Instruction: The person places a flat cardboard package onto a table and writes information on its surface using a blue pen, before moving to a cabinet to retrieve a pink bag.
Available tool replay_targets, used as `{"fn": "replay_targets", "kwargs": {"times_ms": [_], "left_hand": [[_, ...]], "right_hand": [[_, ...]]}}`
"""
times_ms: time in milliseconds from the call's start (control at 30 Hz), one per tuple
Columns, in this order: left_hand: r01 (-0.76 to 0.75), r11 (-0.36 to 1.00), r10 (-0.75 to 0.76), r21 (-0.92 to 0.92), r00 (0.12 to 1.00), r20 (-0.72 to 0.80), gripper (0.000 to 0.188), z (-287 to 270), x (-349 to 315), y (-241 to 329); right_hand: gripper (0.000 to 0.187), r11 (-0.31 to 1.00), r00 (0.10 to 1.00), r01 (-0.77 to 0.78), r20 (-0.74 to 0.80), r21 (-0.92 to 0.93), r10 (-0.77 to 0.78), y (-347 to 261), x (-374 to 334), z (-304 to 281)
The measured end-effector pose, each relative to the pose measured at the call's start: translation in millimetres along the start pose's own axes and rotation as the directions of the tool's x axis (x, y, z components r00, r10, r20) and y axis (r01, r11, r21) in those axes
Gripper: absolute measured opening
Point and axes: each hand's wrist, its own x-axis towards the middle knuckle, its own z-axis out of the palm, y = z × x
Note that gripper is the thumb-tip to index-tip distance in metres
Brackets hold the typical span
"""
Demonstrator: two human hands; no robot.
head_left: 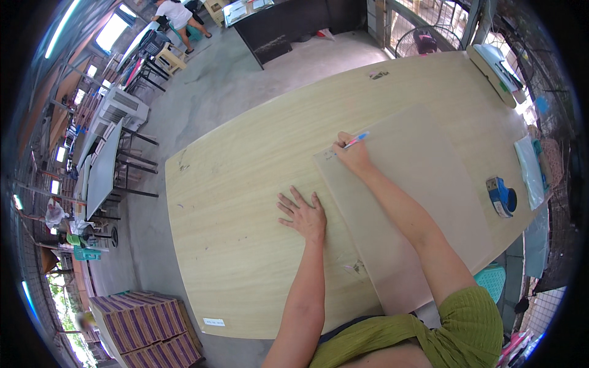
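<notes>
A large sheet of brown paper lies over the right part of the wooden tabletop. My right hand is closed around a pen with a blue and pink barrel, over the sheet's far left corner. Small handwritten marks show just beside that hand; the pen's tip is hidden by my fingers. My left hand rests flat on the bare wood left of the sheet, fingers spread, holding nothing.
A blue tape measure sits near the table's right edge. Folders are stacked at the far right corner. Striped cartons stand on the floor at the lower left. A teal stool is at the right. Another person stands far off.
</notes>
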Motion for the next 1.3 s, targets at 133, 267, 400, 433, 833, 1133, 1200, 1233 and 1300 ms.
{"fn": "replay_targets", "kwargs": {"times_ms": [133, 267, 400, 433, 833, 1133, 1200, 1233, 1300], "left_hand": [[0.001, 1.0, -0.001, 0.002, 1.0, 0.004, 0.072, 1, 1, -2], [0.002, 1.0, -0.002, -0.004, 1.0, 0.013, 0.071, 0, 0, -1], [0.007, 1.0, -0.007, -0.005, 1.0, 0.01, 0.071, -1, 0, -3], [0.008, 1.0, -0.008, -0.006, 1.0, 0.006, 0.071, -1, 0, -3], [0.004, 1.0, -0.004, 0.003, 1.0, -0.006, 0.071, 1, 1, -4], [-0.005, 1.0, 0.005, 0.016, 0.999, -0.032, 0.071, 3, 1, -4], [-0.002, 1.0, 0.003, 0.028, 0.999, -0.038, 0.07, 4, 3, -8], [-0.006, 1.0, 0.007, 0.028, 0.999, -0.035, 0.07, 5, 2, -6], [-0.009, 0.999, 0.01, 0.03, 0.999, -0.044, 0.07, 6, 2, -7]], "right_hand": [[0.031, 0.999, 1.0, -0.023, 0.011, 0.047, 0.023, -5, -1, 0], [0.025, 0.999, 1.0, -0.031, 0.006, 0.009, 0.031, -5, 1, -1], [0.022, 1.0, 1.0, -0.017, -0.002, -0.011, 0.017, -6, 0, 2], [0.021, 1.0, 1.0, 0.0, -0.006, -0.009, 0.0, -5, 0, 3], [0.02, 0.999, 1.0, -0.002, -0.007, -0.045, 0.001, 10, 2, 9], [0.02, 1.0, 1.0, -0.002, 0.003, 0.027, 0.002, 2, 1, 5], [0.022, 0.998, 1.0, -0.021, -0.01, 0.054, 0.022, -5, 0, 6], [0.022, 0.997, 1.0, -0.014, -0.024, 0.073, 0.016, -3, 0, 6], [0.024, 0.994, 0.999, 0.002, -0.052, 0.109, 0.004, -1, 0, 6]]}}
